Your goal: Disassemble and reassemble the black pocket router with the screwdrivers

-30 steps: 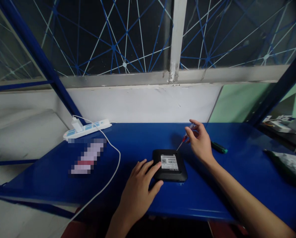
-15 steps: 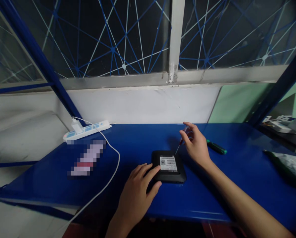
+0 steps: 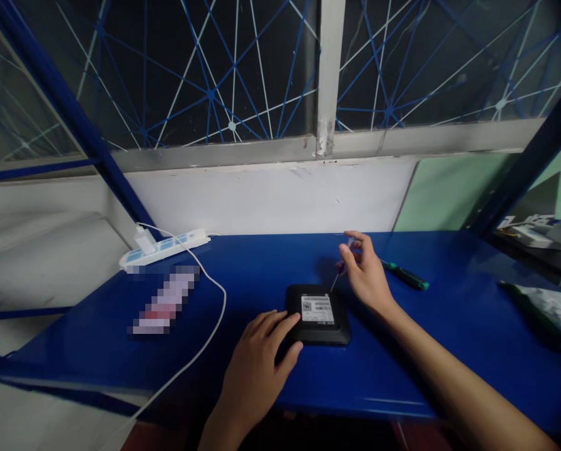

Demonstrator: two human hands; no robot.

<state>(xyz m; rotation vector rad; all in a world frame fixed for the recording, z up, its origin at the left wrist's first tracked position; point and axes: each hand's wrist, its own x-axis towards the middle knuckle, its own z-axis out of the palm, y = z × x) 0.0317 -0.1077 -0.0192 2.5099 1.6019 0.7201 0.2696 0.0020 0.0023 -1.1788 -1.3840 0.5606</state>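
Observation:
A flat black device (image 3: 341, 319) with rounded corners lies on the blue table, a white printed label (image 3: 317, 309) facing up. My left hand (image 3: 259, 357) rests at its left edge, fingers spread, the index fingertip on the casing near the label. In my right hand (image 3: 365, 275) is a slim screwdriver (image 3: 340, 268) with a see-through handle, held between thumb and fingers. Its thin shaft slants down to the device's far right corner, where the tip meets the casing. A second screwdriver (image 3: 408, 276), green and black, lies to the right behind my right wrist.
A white power strip (image 3: 168, 248) with a plugged-in charger (image 3: 145, 240) stands at the back left. Its white cable (image 3: 224, 300) curves over the table. A blurred-out pinkish item (image 3: 168, 300) lies at left, a green and silver packet (image 3: 548, 313) at right. Blue posts flank the table.
The fingers of my right hand have shifted slightly around the screwdriver handle, while its tip stays at the same corner. My left hand stays on the device. The view has moved a little.

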